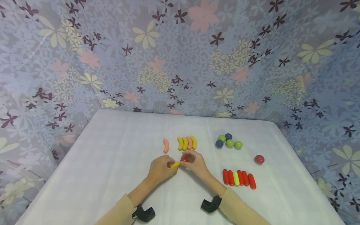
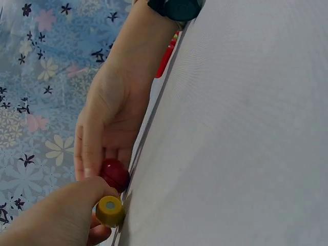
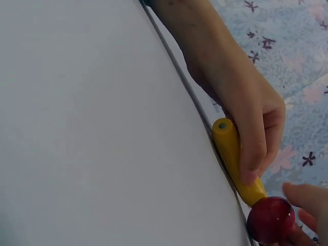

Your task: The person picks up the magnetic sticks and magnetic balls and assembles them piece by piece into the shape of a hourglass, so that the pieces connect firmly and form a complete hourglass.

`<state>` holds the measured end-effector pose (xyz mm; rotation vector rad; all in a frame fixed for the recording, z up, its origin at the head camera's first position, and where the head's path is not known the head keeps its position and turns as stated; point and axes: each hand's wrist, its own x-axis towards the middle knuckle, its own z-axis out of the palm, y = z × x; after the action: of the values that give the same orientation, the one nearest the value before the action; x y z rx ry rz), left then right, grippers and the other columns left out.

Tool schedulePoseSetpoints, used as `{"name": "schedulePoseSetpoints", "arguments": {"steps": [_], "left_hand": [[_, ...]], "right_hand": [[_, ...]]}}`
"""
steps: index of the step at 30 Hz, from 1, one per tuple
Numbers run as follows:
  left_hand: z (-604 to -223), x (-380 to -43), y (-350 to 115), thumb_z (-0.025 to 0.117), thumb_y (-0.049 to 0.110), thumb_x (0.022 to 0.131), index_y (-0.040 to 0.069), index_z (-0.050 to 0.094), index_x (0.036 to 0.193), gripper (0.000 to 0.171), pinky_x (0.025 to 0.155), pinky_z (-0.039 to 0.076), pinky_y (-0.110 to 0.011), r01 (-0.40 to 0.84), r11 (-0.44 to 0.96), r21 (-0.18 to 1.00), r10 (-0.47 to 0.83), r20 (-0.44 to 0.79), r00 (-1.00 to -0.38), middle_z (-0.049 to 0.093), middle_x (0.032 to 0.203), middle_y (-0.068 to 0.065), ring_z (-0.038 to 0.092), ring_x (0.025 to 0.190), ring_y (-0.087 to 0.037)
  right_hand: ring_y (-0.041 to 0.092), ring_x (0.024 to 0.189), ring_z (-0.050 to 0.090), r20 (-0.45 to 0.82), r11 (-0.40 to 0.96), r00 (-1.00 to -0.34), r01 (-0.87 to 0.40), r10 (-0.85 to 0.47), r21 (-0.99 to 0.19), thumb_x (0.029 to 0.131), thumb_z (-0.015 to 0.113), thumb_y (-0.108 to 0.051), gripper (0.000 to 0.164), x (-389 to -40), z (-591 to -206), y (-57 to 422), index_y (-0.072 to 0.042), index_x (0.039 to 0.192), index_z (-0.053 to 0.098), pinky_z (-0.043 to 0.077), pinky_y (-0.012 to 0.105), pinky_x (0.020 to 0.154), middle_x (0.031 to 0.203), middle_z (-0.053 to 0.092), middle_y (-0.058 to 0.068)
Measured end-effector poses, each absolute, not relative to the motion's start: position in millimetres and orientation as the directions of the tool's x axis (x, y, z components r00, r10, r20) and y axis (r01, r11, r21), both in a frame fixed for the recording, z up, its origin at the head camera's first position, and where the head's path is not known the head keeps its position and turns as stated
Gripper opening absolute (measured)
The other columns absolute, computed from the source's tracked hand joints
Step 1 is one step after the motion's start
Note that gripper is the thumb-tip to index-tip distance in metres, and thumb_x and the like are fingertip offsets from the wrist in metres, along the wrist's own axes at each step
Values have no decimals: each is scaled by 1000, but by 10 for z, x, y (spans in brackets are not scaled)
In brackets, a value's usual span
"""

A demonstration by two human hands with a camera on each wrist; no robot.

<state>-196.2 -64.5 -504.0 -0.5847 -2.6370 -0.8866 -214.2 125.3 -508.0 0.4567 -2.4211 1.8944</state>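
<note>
My left hand (image 1: 159,168) pinches a yellow curved magnetic rod (image 1: 175,165) between thumb and fingers, low over the white table. A grey dot marks the rod's free end (image 3: 222,125) in the right wrist view. Fingers and thumb of my right hand (image 1: 198,163) hold a shiny red ball (image 3: 270,220). The rod's other end meets this ball, touching it as far as the right wrist view shows. Just beyond the hands lie a loose pink curved rod (image 1: 166,146) and a row of yellow curved rods (image 1: 185,143) with one pink among them.
Green balls (image 1: 229,143) and blue balls (image 1: 219,144) cluster at the back right. A second red ball (image 1: 259,159) sits farther right. Red straight rods (image 1: 226,177) with a yellow-green one (image 1: 236,178) line up beside my right forearm. Floral cloth (image 1: 180,62) hangs behind the table (image 1: 112,140).
</note>
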Motion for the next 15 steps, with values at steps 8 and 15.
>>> {"name": "schedulePoseSetpoints", "arguments": {"steps": [8,15], "left_hand": [[-5055,-1971,-676,72,22,73,10,72,106,36,49,28,-16,427,686,589,273,335,-902,43,55,11,37,52,-1],[-5039,-1964,-675,70,30,73,15,66,121,50,43,22,-18,379,755,534,262,284,-922,37,48,13,31,44,-1]], "right_hand": [[43,96,63,385,295,-923,-373,-16,-880,81,67,8,21,-2160,-4713,1217,15,99,60,51,48,88,98,63,30],[33,93,62,443,415,-881,-344,168,-842,80,68,3,17,-2521,-4993,1356,8,96,65,53,41,83,95,66,21]]}}
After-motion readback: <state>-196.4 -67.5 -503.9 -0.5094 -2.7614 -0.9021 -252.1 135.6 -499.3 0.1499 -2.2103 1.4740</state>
